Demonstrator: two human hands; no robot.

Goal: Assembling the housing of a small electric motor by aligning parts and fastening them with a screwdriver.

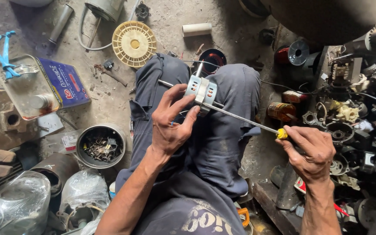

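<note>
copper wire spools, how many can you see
3: one red-brown copper wire spool on the floor past the knees, one with a dark flange at upper right, one orange-brown lying right of the knee. Others may hide in the clutter.

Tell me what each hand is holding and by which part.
The left hand grips a small grey motor by its body, fingers around its side. The right hand holds a long screwdriver by its yellow handle end.

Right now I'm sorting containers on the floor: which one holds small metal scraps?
The round grey metal bowl beside the left forearm: it is full of dark screws and bits. The rectangular blue tin can shows only a bare interior, and the clear plastic bags are bunched shut.
</note>
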